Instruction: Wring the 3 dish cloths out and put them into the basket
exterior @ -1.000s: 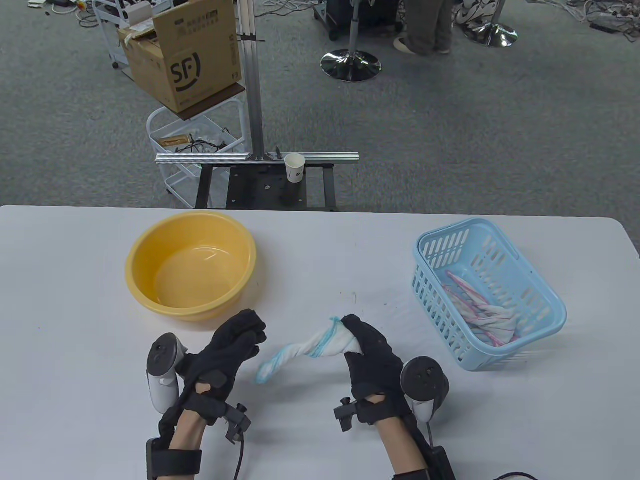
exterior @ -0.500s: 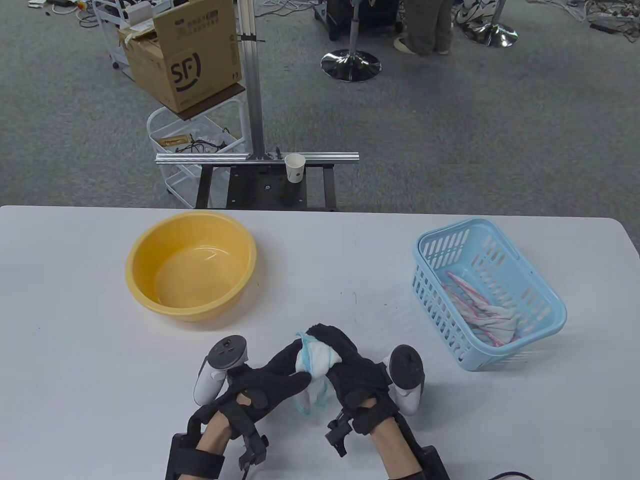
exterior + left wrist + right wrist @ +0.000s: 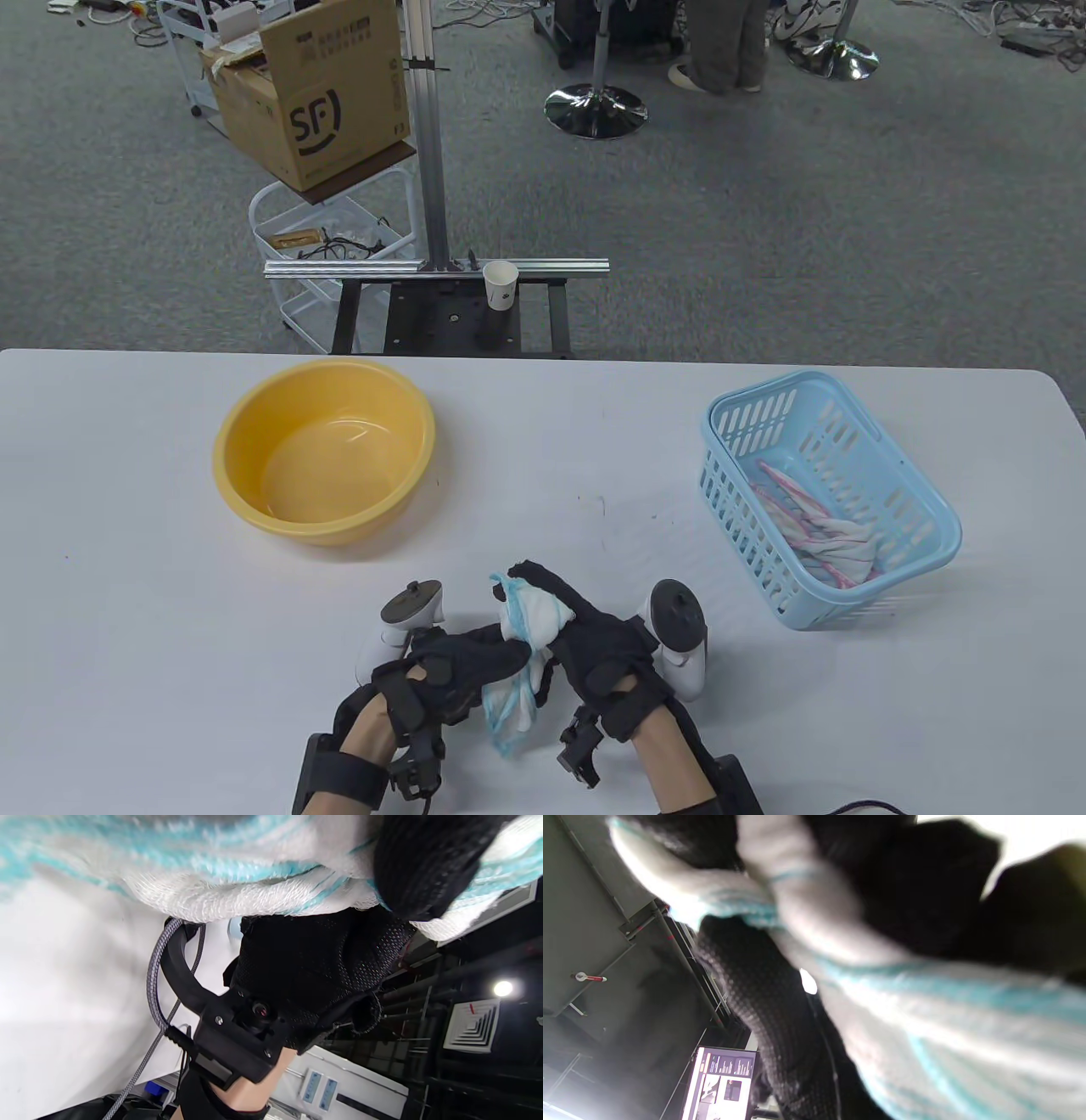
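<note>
Both hands clutch one twisted white cloth (image 3: 528,624) with blue stripes above the near edge of the white table (image 3: 127,552): in the table view the left hand (image 3: 458,671) squeezes its lower part and the right hand (image 3: 594,645) its upper end. A round yellow bowl (image 3: 324,450) stands far left; a slotted blue basket (image 3: 827,497) far right holds pink-striped cloths (image 3: 819,531). The left wrist view shows coarse woven cloth (image 3: 237,895) beneath a gloved finger. The right wrist view shows blurred cloth (image 3: 925,1027) against black glove.
</note>
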`<state>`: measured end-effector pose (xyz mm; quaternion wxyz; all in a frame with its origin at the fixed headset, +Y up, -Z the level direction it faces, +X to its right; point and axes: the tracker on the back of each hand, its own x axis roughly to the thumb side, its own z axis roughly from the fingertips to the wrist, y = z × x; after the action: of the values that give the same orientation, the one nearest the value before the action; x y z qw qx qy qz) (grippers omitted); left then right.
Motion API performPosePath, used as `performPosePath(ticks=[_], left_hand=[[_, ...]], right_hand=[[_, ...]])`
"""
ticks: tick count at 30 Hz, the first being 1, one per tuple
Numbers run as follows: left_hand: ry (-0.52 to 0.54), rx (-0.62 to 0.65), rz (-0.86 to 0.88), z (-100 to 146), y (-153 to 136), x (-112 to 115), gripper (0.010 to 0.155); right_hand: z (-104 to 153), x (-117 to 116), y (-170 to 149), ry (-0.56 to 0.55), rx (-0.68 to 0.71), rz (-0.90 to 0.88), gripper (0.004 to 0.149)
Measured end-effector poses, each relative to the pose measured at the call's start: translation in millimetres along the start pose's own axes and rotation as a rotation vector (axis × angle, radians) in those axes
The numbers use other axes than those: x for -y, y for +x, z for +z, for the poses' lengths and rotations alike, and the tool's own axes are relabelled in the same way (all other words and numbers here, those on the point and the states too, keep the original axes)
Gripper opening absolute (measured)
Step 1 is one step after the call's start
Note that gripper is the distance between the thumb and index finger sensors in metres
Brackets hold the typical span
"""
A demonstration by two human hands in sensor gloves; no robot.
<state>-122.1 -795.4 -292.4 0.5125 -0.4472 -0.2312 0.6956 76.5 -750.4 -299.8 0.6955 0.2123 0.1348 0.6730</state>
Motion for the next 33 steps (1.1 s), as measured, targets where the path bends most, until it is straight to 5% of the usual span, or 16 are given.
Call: performPosePath(ticks=[7,13,21,23,33], left_hand=[[0.201,-0.062,-0.120,9,7,-7,0.052],[0.347,-0.106,-0.293,22,20,-12,0.052],[0.392,-0.086,-0.313,33,28,-16,0.058],[0.426,-0.084,-0.363,34,31,-14,0.062],[0.699,-0.066,-1.149,30,62,26,0.083]], right_hand=[[2,13,0,-0.113,-0.022,0.077,0.056],[1,14,-2,-0.073,-0.043,0.066,0.056],[3,27,-8,-0.002,-0.141,0.072,0.064],[4,30,-10,-0.061,-0.145,0.092,0.066],[8,38,-11,-0.178,-0.266,0.178,0.063]])
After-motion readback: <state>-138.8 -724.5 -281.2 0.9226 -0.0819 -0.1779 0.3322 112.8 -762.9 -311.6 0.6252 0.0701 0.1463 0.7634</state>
